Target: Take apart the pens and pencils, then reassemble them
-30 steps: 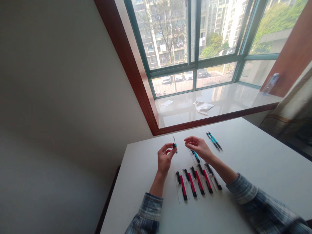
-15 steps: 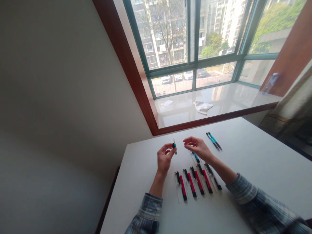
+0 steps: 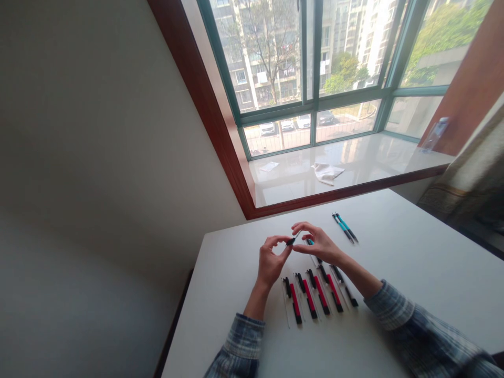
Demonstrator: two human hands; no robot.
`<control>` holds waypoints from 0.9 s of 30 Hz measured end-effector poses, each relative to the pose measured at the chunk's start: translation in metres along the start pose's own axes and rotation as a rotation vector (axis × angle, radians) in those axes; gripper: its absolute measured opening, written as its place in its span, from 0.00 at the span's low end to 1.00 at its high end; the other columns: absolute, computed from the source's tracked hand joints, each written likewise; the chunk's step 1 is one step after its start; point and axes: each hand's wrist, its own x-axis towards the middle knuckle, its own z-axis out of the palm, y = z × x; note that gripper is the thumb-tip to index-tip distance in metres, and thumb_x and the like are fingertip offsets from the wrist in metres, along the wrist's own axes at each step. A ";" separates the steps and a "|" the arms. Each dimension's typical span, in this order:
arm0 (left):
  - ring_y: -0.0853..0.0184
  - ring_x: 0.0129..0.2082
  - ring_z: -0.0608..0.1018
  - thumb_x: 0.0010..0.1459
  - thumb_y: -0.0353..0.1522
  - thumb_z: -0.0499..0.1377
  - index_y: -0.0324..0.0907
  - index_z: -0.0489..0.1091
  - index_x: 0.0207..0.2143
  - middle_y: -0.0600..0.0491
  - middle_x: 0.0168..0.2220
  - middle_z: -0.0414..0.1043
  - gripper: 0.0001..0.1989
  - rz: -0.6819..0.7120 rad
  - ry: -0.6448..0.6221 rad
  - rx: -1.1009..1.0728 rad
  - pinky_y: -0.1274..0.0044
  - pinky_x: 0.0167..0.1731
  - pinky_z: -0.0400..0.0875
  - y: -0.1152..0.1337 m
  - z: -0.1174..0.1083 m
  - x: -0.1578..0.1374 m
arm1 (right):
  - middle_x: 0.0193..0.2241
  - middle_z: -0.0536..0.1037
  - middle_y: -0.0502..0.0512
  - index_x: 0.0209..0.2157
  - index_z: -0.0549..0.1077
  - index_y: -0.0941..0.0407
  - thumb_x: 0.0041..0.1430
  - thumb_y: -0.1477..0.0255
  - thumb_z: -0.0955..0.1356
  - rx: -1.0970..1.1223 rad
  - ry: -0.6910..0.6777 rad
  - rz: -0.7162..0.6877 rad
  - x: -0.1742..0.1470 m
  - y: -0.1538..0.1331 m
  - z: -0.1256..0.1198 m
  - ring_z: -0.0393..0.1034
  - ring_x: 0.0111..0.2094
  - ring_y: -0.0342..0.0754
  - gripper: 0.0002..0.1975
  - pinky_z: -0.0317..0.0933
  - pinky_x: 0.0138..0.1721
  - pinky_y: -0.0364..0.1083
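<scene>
My left hand (image 3: 271,262) pinches a small black pen part (image 3: 290,241) between thumb and fingertips, above the white table. A thin metal piece sticks out of it towards my right hand (image 3: 317,245). That hand is curved around this end with thumb and index finger apart; whether a fingertip touches it I cannot tell. Below lie several red pen barrels (image 3: 308,300) with black grips, in a slanting row with black pen tops (image 3: 300,282) and thin white refills (image 3: 286,310). A teal pen part (image 3: 310,242) lies partly hidden behind my right hand.
Two teal pens (image 3: 344,228) lie together on the white table (image 3: 236,262), right of my hands. Behind the table is a window ledge with a white cloth (image 3: 327,173), a paper (image 3: 270,166) and a clear bottle (image 3: 435,135). A wall rises at the left.
My left hand has moved slightly right and tilted the pen part from upright towards my right hand. The right hand's fingers have spread around its end.
</scene>
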 end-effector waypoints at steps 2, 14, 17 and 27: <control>0.58 0.44 0.79 0.58 0.35 0.66 0.48 0.81 0.40 0.51 0.41 0.82 0.07 0.019 -0.020 0.000 0.66 0.44 0.72 0.001 0.000 0.000 | 0.53 0.74 0.57 0.40 0.78 0.51 0.55 0.62 0.76 -0.010 -0.021 -0.007 0.000 -0.001 0.000 0.69 0.55 0.57 0.13 0.65 0.48 0.52; 0.60 0.42 0.79 0.57 0.32 0.65 0.47 0.78 0.42 0.53 0.39 0.81 0.09 -0.024 -0.006 0.057 0.66 0.46 0.70 -0.008 0.005 -0.004 | 0.51 0.78 0.55 0.38 0.79 0.50 0.53 0.62 0.78 0.439 0.251 0.075 0.003 0.010 -0.010 0.71 0.53 0.55 0.12 0.65 0.53 0.51; 0.60 0.42 0.79 0.58 0.31 0.64 0.46 0.77 0.39 0.53 0.39 0.81 0.06 -0.045 0.064 0.089 0.67 0.46 0.69 -0.014 0.005 -0.004 | 0.48 0.80 0.54 0.41 0.79 0.49 0.52 0.61 0.78 0.583 0.365 0.124 0.005 0.016 -0.017 0.73 0.49 0.52 0.16 0.66 0.51 0.50; 0.60 0.44 0.76 0.59 0.28 0.61 0.47 0.76 0.37 0.55 0.38 0.80 0.07 0.018 0.179 0.257 0.67 0.50 0.68 -0.012 -0.003 0.000 | 0.22 0.64 0.45 0.52 0.78 0.54 0.63 0.52 0.68 0.226 0.325 0.099 0.007 0.022 -0.013 0.57 0.23 0.42 0.24 0.54 0.25 0.43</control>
